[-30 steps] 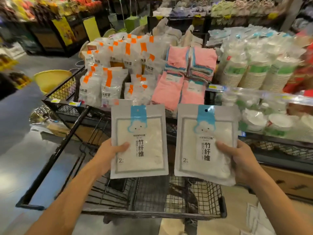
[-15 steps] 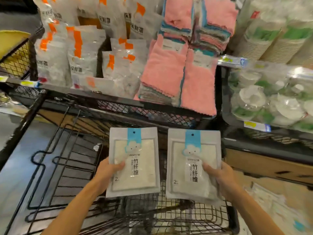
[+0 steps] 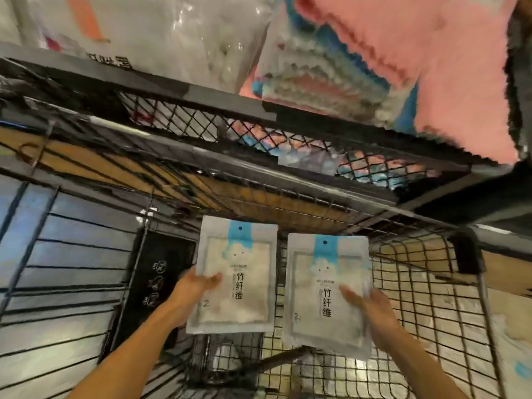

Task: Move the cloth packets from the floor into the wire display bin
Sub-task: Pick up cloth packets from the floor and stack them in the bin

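Both packets have been carried lower and further forward than half a second ago, so that the wire display bin (image 3: pixel 417 335) now fills the lower view and the upper shelf looms close overhead. Nearest, the left hand (image 3: pixel 191 286) is seen gripping the left packet (image 3: pixel 234 279) by its left edge, the thumb laid across the front and the other fingers hidden behind it. The right hand (image 3: pixel 371 315) is closed on the right packet (image 3: pixel 326 292) in the same way, thumb pressed on the front, fingers behind. Both packets are held upright and side by side, just apart, above the mesh floor of the bin, not yet set down. Behind them a black mesh rail (image 3: pixel 259 133) of the shelf above is crossed by a dark bar. Farther up, pink cloths (image 3: pixel 449 67) hang over that rail on the right, and clear plastic bags (image 3: pixel 144 33) with an orange mark are stacked on the left, much blurred.
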### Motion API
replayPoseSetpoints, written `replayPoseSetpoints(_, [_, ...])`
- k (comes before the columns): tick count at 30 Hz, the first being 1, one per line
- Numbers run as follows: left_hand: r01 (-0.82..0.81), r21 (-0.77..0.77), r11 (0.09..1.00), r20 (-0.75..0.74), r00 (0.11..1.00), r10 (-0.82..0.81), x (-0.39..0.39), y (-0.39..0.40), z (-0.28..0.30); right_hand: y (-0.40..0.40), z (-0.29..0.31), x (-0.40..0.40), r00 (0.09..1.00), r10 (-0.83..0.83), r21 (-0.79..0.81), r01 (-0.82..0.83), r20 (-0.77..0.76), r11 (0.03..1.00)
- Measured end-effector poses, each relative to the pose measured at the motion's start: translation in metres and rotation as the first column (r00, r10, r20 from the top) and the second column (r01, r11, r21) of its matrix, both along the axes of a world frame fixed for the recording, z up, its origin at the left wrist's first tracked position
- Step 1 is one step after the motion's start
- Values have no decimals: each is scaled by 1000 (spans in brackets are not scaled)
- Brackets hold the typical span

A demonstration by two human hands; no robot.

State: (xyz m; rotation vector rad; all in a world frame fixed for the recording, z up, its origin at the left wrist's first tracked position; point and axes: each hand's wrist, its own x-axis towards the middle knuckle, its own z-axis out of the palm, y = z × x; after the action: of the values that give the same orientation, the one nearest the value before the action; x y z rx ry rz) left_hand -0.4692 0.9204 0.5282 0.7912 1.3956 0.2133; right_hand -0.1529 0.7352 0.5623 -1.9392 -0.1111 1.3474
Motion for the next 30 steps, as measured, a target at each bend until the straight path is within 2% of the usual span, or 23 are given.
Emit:
replayPoseSetpoints(4, [-9, 1, 1000, -44, 999, 9, 15, 4, -55, 16, -38, 1, 998, -66, -25, 67, 19, 997])
replayPoseSetpoints(8, [94, 54, 994, 3, 996, -94, 21, -3, -91, 16, -67, 6, 990, -136, -74, 139, 46, 987])
replayPoseSetpoints(11, [79, 75, 994, 25, 996, -81, 22, -9, -105, 9, -90, 6, 986, -92, -112, 108, 137, 988])
replayPoseSetpoints(13, [119, 134, 984, -103, 989, -106, 25, -14, -113, 5, -103, 3, 968, -6, -177, 52, 252, 983])
replayPoseSetpoints(16, [292, 198, 936, -465, 868, -173, 34, -19, -118, 3, -112, -6, 910, 51, -203, 37, 412, 979])
replayPoseSetpoints(20, [391, 275, 878, -436, 865, -248, 32, -25, -129, 6, -117, -20, 852, 169, -234, -56, 495, 971])
replayPoseSetpoints(22, [457, 345, 820, -478, 837, -265, 31, -28, -134, 5, -123, -25, 763, 274, -311, -101, 585, 945])
replayPoseSetpoints(25, [548, 369, 750, -599, 757, -259, 35, -34, -137, -3, -136, -26, 546, 534, -535, -175, 646, 826])
replayPoseSetpoints(27, [685, 312, 658, -729, 617, -297, 36, -43, -143, -4, -138, -25, 409, 679, -667, -197, 610, 718])
replayPoseSetpoints(29, [818, 220, 532, -848, 430, -310, 39, -46, -141, -4, -138, -21, 279, 780, -756, -212, 560, 619])
replayPoseSetpoints(30, [843, 167, 512, -880, 362, -307, 43, -45, -136, -3, -136, -19, 232, 808, -779, -224, 541, 586])
